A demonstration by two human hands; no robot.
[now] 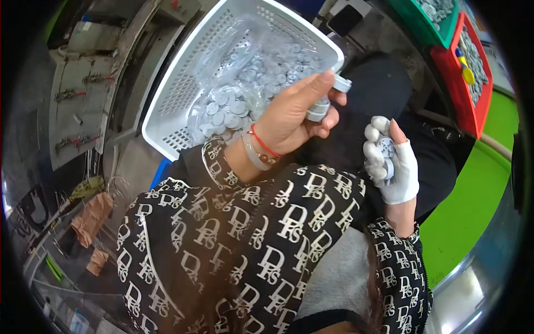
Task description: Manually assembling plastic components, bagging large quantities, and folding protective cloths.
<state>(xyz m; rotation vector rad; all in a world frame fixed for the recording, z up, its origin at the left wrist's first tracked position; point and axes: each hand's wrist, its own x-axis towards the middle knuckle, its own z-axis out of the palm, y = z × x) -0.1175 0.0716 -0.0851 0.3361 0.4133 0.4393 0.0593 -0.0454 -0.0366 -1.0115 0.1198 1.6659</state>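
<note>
My bare left hand [286, 119], with a red string and a pale bangle at the wrist, is closed on several small round grey-white discs [319, 109]. One of them is pinched at the thumb and fingertip. On my right hand [406, 173] is a white glove that leaves the thumb tip bare. Its curled fingers hold a few more pieces, among them a round part with a patterned face [385, 147]. Beyond my left hand stands a white perforated plastic basket [157, 127]. Clear plastic bags inside it contain many flat grey discs [222, 114].
A red bin [469, 106] of small grey parts, with a yellow-handled tool [466, 69] on it, stands at the far right beside a green bin [428, 28]. Below them runs a green surface [473, 206]. Metal fixtures [78, 106] and crumpled brown paper [92, 220] are at left.
</note>
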